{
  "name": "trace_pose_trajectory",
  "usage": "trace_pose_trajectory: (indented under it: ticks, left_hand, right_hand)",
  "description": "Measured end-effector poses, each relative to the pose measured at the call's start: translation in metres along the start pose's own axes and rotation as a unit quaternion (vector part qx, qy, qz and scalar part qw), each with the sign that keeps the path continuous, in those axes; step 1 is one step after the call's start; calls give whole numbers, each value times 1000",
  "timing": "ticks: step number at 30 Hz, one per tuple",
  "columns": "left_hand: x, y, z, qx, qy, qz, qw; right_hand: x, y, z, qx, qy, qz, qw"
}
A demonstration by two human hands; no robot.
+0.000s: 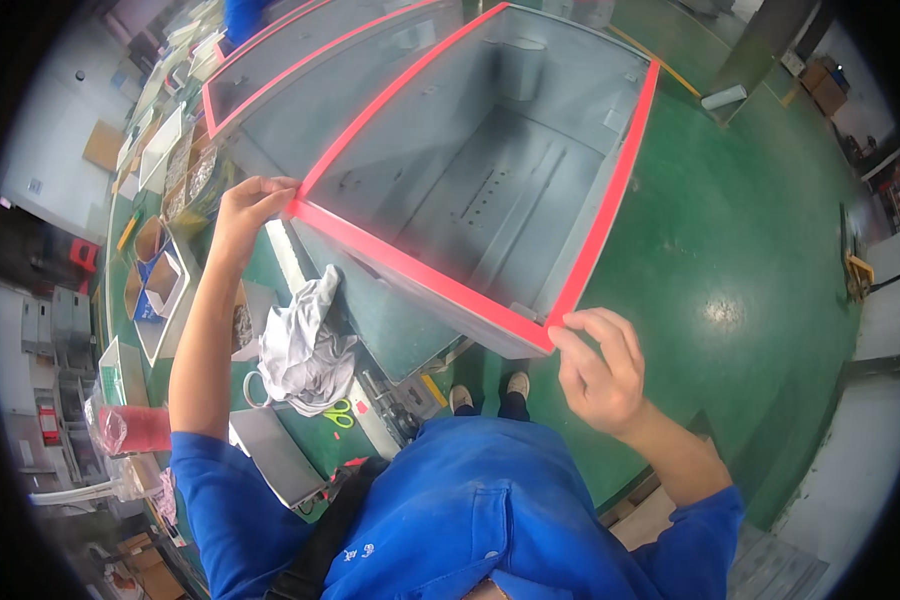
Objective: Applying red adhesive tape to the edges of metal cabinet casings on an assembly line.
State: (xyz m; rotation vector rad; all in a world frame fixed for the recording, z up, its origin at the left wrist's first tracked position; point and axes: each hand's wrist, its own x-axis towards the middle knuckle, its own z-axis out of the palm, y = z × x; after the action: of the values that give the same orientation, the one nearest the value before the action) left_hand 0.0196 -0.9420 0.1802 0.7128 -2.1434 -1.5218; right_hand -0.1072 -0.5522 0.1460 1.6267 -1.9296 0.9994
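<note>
Box (535,195) sits before us, red tape (425,270) along its edges. Our left hand (254,208) pinches its near-left corner; our right hand (606,372), half open, touches the near-right; whether it grips, we cannot tell. Floor (720,240) stretches past the right edge.

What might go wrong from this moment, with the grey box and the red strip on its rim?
The left hand and right hand pinch near corners of the red strip; uneven pulling might wrinkle or lift it.

The grey box seems to jut past the green surface beneath, so heavy pressing on the right corner may tilt it.
</note>
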Motion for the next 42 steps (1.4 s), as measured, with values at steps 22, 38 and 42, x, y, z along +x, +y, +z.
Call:
trace_pose_trajectory:
  ticks: [22,38,42]
  left_hand:
    - [7,3,-10,58,-17,-73,996]
    - [15,-6,-14,36,-48,-51,997]
    - [17,-8,-15,7,-59,-47,997]
  right_hand:
    - [-16,-6,19,-83,-27,-98,991]
    - [-20,-7,23,-81,-27,-84,993]
    - [-19,-8,24,-86,-29,-87,992]
